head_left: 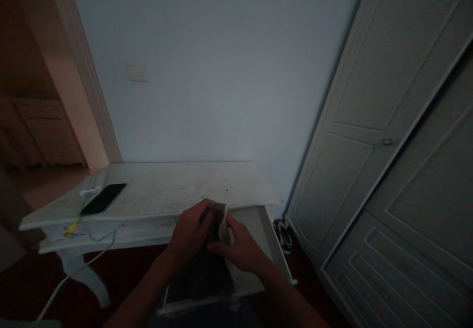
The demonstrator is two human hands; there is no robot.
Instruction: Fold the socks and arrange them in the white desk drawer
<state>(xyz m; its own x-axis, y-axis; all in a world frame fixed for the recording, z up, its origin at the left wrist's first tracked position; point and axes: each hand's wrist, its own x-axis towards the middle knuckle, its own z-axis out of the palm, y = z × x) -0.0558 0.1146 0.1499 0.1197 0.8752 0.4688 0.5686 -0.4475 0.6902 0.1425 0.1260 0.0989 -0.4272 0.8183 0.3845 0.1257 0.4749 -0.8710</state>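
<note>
A dark, soft piece of cloth (209, 271) with a pale strip (223, 227) along its right side is bunched up between my hands; its exact kind is too dim to make out. My left hand (190, 227) is closed on the dark upper part. From the other side, my right hand (238, 246) pinches the pale edge with thumb and fingers. Both hands are above a pulled-out drawer (264, 239) of the white table (166, 185). The lower end of the cloth hangs over the drawer's left part and hides what lies beneath.
A phone (104, 199) and a white power strip (92, 184) are at the table's left end, with a white cable (76, 273) running down. Shoes (284, 237) stand on the floor between the table and a wardrobe (354, 141). A doorway opens on the left.
</note>
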